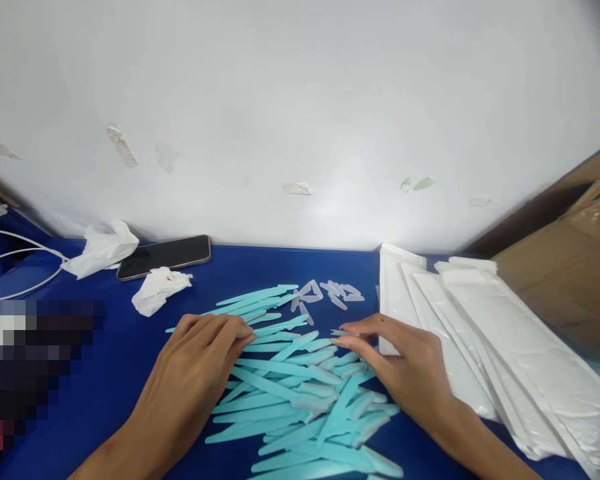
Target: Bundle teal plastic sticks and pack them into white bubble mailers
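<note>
A loose pile of teal eyebrow razors (280,403) lies in front of me, most with their blade ends toward the right. My left hand (200,360) is closed over the pile's left side, its fingertips pinching the handle of an eyebrow razor (285,325) whose blade end points right. Between the thumb and index finger of my right hand (405,360) is a small clear blade cover (337,332), held just right of that razor and apart from it. Beyond the pile lie several more translucent blade covers (336,291).
White padded envelopes (500,333) are stacked at the right, beside a brown cardboard box (570,260). At the back left, a phone (173,255) lies between crumpled tissues (160,291), near a white cable (25,241). A white wall (300,120) rises behind the blue table (250,263).
</note>
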`<state>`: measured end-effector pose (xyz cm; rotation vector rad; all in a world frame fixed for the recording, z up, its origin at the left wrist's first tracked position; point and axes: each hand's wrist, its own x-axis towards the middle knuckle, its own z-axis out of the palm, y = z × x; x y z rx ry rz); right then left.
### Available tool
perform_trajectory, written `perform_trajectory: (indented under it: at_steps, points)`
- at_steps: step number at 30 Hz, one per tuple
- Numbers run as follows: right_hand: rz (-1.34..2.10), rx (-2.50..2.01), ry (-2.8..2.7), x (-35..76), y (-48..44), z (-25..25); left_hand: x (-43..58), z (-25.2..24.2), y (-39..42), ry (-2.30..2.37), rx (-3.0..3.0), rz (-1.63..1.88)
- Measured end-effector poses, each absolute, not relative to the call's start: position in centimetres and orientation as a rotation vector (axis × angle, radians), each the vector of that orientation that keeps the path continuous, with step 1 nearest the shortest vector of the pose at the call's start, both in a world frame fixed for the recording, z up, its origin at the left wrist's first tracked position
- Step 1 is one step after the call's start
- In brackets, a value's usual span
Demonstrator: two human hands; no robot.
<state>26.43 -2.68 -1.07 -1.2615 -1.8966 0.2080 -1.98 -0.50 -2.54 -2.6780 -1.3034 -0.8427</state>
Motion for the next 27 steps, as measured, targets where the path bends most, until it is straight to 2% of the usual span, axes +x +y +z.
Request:
perform_trajectory:
  at_steps: [7, 18, 27]
  points:
    - [0.509, -1.374, -1.696, 25.9, -2.8, -0.5, -1.4, -2.6, -1.4, -1.138, -2.758, -1.005]
    - [0.737, -1.345, -1.581, 25.5, -3.1, 0.5, -1.2, -2.9, -1.8, -1.245, -2.693, -1.047]
    - [0.749, -1.318, -1.606, 25.3, -3.1, 0.1, -1.1, -2.8, -2.1, -1.206, -2.716, -1.079]
